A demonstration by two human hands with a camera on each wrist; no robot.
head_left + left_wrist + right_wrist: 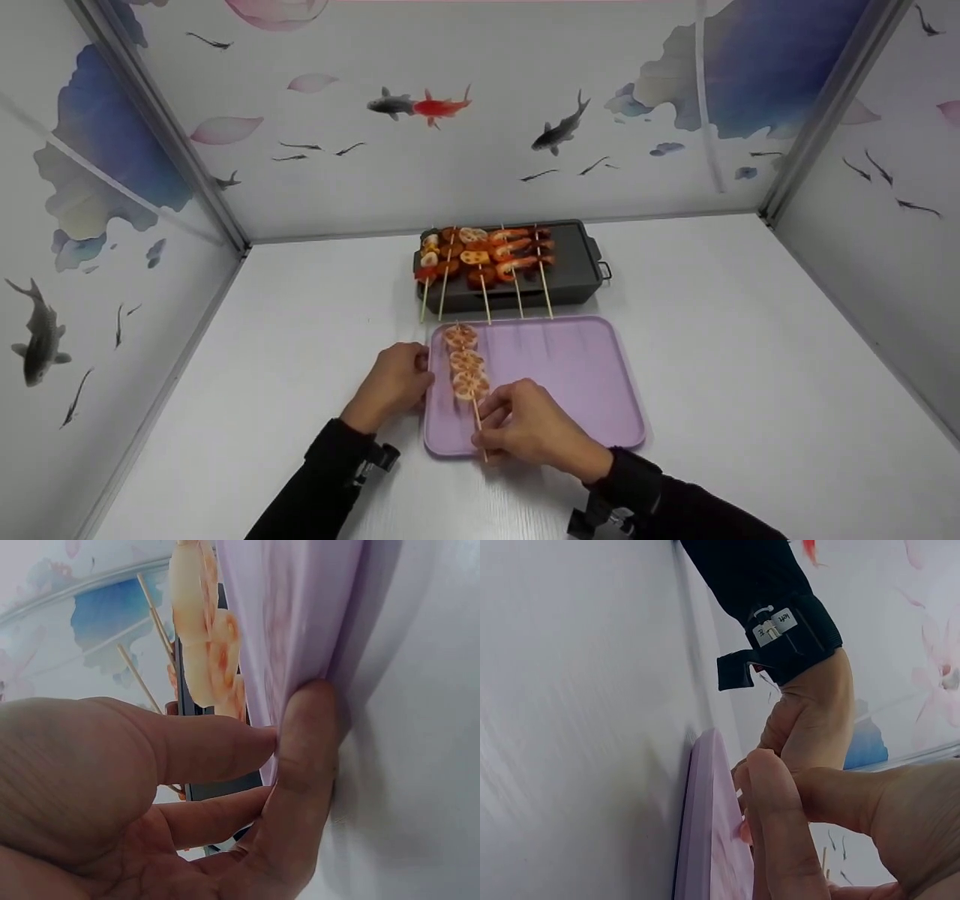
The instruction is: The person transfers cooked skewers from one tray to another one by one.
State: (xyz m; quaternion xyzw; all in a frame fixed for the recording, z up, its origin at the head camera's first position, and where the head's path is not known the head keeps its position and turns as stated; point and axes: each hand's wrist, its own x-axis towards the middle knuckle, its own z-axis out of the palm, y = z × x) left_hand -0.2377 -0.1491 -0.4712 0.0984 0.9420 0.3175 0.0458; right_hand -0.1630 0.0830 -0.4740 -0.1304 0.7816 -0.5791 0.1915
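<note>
Here, lotus-root skewer [466,365] (three pale holed slices), right hand [525,427] pinching its stick, left hand [391,382] gripping lilac tray [585,375].

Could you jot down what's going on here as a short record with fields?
Left hand: grips the left edge of the purple tray
Right hand: pinches the stick of the lotus skewer
Skewer: lies on the tray's left side
Grill: behind the tray, holds more skewers
Surface: white table
</note>
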